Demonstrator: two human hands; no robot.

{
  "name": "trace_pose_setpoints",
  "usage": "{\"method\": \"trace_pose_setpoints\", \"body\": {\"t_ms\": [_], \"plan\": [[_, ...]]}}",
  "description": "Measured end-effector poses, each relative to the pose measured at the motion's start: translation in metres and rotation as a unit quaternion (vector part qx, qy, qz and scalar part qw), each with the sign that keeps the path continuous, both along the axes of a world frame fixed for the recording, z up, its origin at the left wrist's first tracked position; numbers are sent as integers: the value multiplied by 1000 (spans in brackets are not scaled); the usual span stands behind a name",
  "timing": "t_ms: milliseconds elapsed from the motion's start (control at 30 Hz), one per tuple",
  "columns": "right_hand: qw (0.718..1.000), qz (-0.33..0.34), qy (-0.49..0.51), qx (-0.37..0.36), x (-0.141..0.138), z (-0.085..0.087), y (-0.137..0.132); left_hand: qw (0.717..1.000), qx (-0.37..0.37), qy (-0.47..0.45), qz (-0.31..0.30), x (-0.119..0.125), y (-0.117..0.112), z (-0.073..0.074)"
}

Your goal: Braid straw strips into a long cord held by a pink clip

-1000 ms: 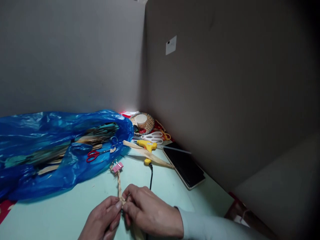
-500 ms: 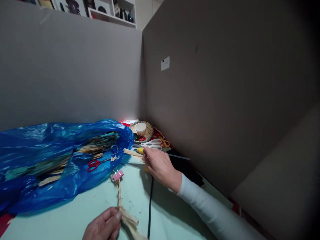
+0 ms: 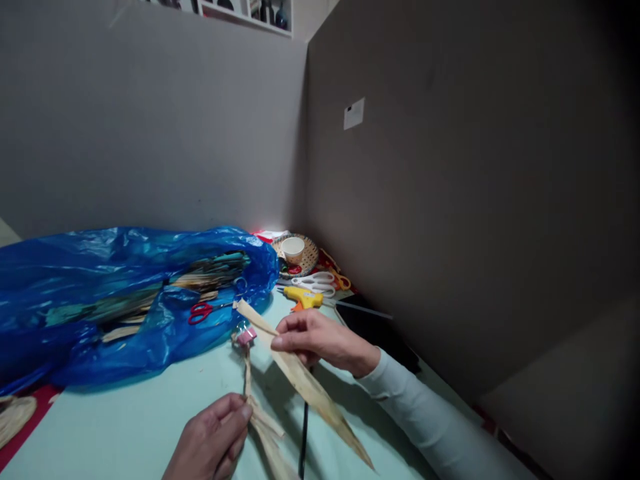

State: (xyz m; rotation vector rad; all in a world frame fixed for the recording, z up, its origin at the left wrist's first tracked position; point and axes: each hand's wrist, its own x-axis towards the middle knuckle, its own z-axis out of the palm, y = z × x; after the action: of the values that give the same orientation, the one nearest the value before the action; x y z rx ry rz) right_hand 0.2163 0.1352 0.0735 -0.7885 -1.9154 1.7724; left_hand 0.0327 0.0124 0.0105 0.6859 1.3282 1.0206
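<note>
Head view: left hand [image 3: 213, 437], thumb and finger pinched on narrow pale braid [image 3: 247, 373], loose ends trailing below. Pink binder clip [image 3: 246, 335] at the braid's far end. Right hand [image 3: 320, 340], fingers closed on broad pale strip [image 3: 315, 390], slantwise above mint-green tabletop [image 3: 150, 427], right of the braid. Beyond: yellow glue gun [image 3: 305, 297]; white-handled scissors [image 3: 300, 282]. To the left: blue plastic bag [image 3: 175, 360], red-handled scissors [image 3: 207, 309] on top.

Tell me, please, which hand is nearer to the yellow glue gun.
Right: the right hand, holding a pale strip, is close in front of the glue gun; the left hand is farther back, pinching the braid.
</note>
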Motion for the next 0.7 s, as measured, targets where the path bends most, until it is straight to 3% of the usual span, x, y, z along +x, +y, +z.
{"method": "trace_pose_setpoints", "body": {"t_ms": [100, 433, 700], "plan": [[997, 29, 5, -69, -10, -10, -10, 1000, 12, 13, 2, 1, -1, 4], [990, 89, -26, -104, -20, -25, -21, 999, -7, 29, 21, 6, -6, 18], [992, 22, -79, 95, -21, -28, -28, 999, -3, 39, 16, 7, -8, 20]]}}
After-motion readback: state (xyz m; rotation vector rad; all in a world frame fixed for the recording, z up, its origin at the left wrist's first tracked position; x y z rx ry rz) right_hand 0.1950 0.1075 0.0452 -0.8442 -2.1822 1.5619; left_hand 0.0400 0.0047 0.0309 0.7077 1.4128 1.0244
